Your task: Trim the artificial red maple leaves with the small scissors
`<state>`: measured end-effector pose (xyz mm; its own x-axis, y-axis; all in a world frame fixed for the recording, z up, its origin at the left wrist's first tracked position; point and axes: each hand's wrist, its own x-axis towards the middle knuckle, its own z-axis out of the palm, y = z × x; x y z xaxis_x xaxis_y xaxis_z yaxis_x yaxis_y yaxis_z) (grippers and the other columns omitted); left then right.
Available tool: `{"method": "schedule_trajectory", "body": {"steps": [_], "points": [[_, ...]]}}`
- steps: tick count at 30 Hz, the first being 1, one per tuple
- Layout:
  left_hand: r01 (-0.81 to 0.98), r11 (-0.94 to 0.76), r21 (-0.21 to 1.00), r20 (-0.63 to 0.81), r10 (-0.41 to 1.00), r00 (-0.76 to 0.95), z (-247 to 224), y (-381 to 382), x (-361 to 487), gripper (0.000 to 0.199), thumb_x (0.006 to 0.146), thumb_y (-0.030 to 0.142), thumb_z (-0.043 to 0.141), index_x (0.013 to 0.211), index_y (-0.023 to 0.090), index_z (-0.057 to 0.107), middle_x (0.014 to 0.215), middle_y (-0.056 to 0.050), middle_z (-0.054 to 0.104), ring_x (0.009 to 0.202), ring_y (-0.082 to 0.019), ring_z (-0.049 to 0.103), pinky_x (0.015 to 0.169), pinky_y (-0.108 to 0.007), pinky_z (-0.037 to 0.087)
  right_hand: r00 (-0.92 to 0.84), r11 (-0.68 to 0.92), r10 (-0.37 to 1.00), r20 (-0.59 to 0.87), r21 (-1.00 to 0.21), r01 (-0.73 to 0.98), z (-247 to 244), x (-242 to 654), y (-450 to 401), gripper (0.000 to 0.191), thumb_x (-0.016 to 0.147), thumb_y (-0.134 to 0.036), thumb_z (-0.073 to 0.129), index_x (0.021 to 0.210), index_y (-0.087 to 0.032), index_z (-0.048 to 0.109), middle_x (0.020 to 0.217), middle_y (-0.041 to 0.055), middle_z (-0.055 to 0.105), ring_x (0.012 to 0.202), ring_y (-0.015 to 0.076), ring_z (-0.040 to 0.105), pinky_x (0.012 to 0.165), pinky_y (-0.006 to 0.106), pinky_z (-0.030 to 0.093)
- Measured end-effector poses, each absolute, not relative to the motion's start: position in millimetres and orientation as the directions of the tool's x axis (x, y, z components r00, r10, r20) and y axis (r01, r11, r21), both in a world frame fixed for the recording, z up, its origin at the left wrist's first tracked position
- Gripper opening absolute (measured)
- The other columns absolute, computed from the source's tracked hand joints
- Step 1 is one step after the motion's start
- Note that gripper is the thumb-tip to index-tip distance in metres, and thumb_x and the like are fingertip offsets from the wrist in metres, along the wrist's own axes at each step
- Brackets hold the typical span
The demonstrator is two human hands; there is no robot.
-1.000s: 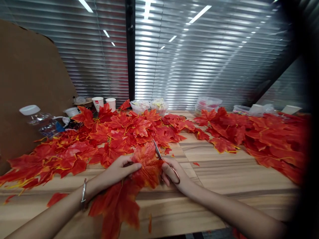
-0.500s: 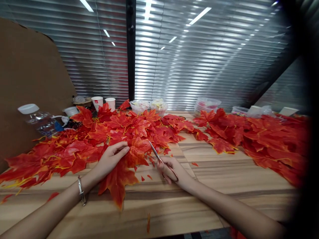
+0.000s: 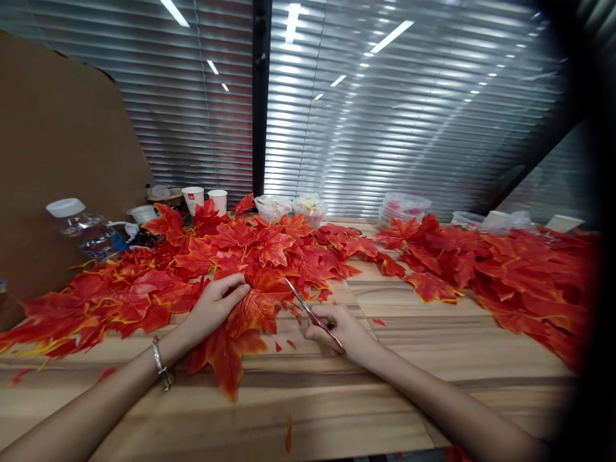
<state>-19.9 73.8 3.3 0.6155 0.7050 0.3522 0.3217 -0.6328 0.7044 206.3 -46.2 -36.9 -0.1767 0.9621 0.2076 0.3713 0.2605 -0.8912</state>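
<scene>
Left to right on my feed. Clear bottle point(image 3: 91, 239) leans at far left, left leaf pile point(image 3: 137, 292) beside it, 2 paper cups point(image 3: 193, 200) behind the pile.

Left hand point(image 3: 209, 314): thumb and fingers pinched nearly closed on the left edge of 1 artificial maple leaf point(image 3: 260, 305). That leaf sits mid-view in front of the pile, right side unsupported by fingers. A lower leaf point(image 3: 228, 362) hangs below it; can't tell if it's in the same pinch.

I'd pinch nearer the cut so the leaf doesn't fold, fingertips out of the blade line. I'd turn the leaf with the left, hold the blade angle with the right, and part the 2 leaves first if only 1 is meant to be cut.

Scissors point(image 3: 303, 301) point up-left, tips by the leaf's right edge. Blades look together or nearly so; contact with leaf unclear. I'd seat the edge deep between the blades, not at the tips, and snip short.

Right hand point(image 3: 349, 337): fingers curled closed round the handles. Exact finger placement in the loops is hidden.

Red scraps point(image 3: 278, 346) lie between the hands on the wood-grain table point(image 3: 356, 410). Right leaf pile point(image 3: 520, 276) is well apart.
</scene>
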Motion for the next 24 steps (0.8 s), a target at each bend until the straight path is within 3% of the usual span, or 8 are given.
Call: {"method": "schedule_trajectory", "body": {"steps": [6,11,24], "points": [[0.313,-0.598,0.738,0.302,0.707,0.639,6.9,70.7,-19.6,0.026,0.084,0.038,0.042,0.068,0.018,0.044,0.064,0.003,0.042,0.063,-0.012,0.04,0.059,-0.023,0.032,-0.254,0.279,0.947,0.198,-0.897,0.343,-42.4,208.1,-44.9,0.042,0.08,-0.054,0.047,0.062,-0.017,0.039,0.047,-0.0061,0.034,0.039,0.0059,0.032,0.038,0.018,0.023],[0.322,-0.622,0.714,0.297,0.685,0.665,4.2,73.4,-19.9,0.025,0.084,0.033,0.042,0.065,0.017,0.042,0.063,0.004,0.04,0.062,-0.011,0.039,0.059,-0.023,0.031,-0.281,0.385,0.917,0.282,-0.81,0.443,-43.8,209.0,-43.3,0.043,0.079,-0.052,0.049,0.059,-0.015,0.041,0.053,-0.0041,0.037,0.05,0.0072,0.032,0.045,0.02,0.024],[0.343,-0.615,0.71,0.291,0.699,0.653,4.3,75.0,-20.1,0.025,0.084,0.032,0.041,0.063,0.018,0.037,0.061,0.004,0.034,0.061,-0.011,0.036,0.057,-0.023,0.029,-0.223,0.323,0.944,0.242,-0.809,0.49,-31.7,207.5,-44.8,0.044,0.074,-0.046,0.06,0.055,-0.016,0.035,0.054,-0.0055,0.027,0.052,0.0071,0.025,0.046,0.02,0.02]]}}
